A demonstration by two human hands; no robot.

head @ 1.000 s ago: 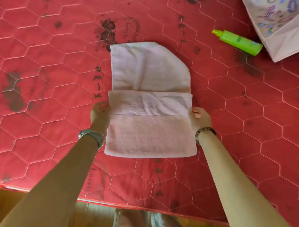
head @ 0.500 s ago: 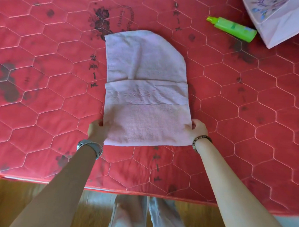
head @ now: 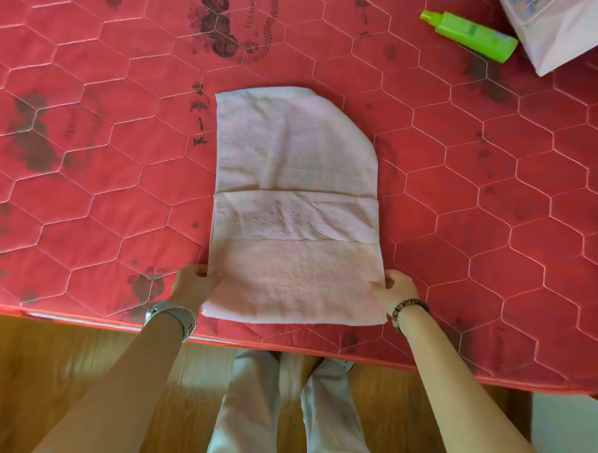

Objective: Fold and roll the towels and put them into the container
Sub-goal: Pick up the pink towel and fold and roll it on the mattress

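**Both hands on towel, near corners, flat on mattress**

- Towel (head: 295,205): pink, folded, lying flat on the red quilted mattress (head: 87,183), roughly centred in view. Long axis runs away from the person.
- Its near edge sits just short of the mattress's near edge. Far-right corner is cut off on a diagonal, far-left corner is square.
- A second layer covers the near half. Its far edge runs straight across mid-towel, with a smoother woven band just below that line.
- Left hand (head: 194,283): at the towel's left edge near the near corner, fingers curled, pinching the edge. Watch (head: 172,315) on that wrist.
- Right hand (head: 396,288): mirrored at the right edge, thumb on top of the cloth, edge pinched. The fingers underneath are hidden. Bead bracelet (head: 407,311) on that wrist.
- Both forearms reach in over the mattress edge. The towel between the hands lies flat, not lifted.
- Container (head: 566,36): white with a printed top, at the far-right corner and mostly cropped, well apart from the towel.
- Green bottle (head: 470,35): lying on its side just beside the container, cap pointing left.
- Wood floor (head: 44,369) below, with legs in light trousers (head: 265,413) against the mattress edge.
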